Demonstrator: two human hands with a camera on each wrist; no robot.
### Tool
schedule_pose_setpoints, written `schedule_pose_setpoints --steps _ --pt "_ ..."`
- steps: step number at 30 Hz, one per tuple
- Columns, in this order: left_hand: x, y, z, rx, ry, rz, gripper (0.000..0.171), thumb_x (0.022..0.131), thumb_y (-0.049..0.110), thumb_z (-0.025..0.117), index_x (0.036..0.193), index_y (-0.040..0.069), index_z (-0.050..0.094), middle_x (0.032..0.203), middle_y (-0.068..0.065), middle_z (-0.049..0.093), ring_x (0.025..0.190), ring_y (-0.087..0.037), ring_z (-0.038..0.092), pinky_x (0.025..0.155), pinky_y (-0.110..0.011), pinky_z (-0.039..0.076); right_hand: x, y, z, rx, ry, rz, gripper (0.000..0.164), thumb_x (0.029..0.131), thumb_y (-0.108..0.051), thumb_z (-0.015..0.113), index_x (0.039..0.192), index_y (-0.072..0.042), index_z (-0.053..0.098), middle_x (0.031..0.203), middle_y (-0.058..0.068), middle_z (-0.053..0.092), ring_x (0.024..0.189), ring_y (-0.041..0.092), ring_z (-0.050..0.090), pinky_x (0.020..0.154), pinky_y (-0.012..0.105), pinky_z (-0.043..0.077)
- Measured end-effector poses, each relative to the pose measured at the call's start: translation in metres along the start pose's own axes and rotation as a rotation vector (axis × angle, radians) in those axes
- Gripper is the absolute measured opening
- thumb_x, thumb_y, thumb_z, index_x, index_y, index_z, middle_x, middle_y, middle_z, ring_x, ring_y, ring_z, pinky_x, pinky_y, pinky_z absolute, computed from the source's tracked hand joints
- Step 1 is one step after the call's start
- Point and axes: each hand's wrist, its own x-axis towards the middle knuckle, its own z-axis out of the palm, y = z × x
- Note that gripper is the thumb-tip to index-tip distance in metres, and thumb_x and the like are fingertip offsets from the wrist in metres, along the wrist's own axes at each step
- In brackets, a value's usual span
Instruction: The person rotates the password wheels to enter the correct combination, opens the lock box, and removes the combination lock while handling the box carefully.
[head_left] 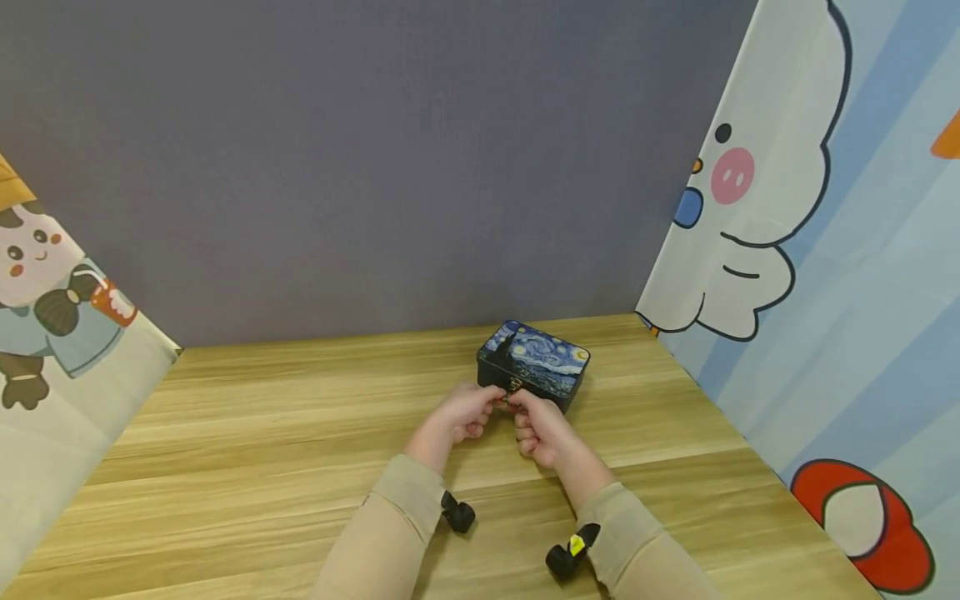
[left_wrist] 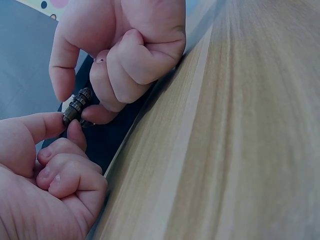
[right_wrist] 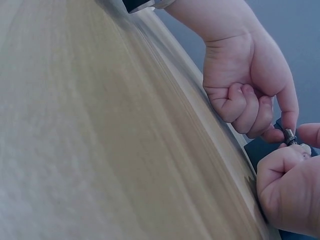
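Note:
A dark box [head_left: 551, 358] with a swirling blue and yellow night-sky picture on its lid stands on the table, lid down. At its front hangs a small bronze-coloured combination padlock [left_wrist: 78, 104] with ringed number dials. My left hand [head_left: 467, 410] pinches one end of the padlock between thumb and index finger, its other fingers curled in. From the other side, my right hand [head_left: 542, 427] has thumb and index finger around the padlock's opposite end, the rest folded into the palm. In the right wrist view, fingers partly hide the padlock [right_wrist: 290, 136].
The wood-grain table [head_left: 262, 450] meets a grey upright panel [head_left: 375, 167] just behind the box. Cartoon-printed cloths stand at both sides, the right one [head_left: 810, 333] nearer the box. Small black devices [head_left: 459, 514] are worn at both wrists.

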Motion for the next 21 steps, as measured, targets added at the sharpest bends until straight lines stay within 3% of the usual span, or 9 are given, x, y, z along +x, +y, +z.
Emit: schedule_pose_setpoints --steps 21 --pt "-0.0043 0.0015 0.0002 -0.022 -0.020 -0.004 0.020 0.093 0.022 0.066 0.086 0.004 0.060 0.057 0.007 0.031 0.045 -0.007 0.023 0.042 -0.022 0.023 0.0003 0.0000 -0.0004 -0.001 0.012 -0.004 0.014 0.090 -0.019 0.059 0.081 -0.013 0.050 0.057 -0.008 0.028 0.043 0.003 0.025 0.039 0.018 0.019"
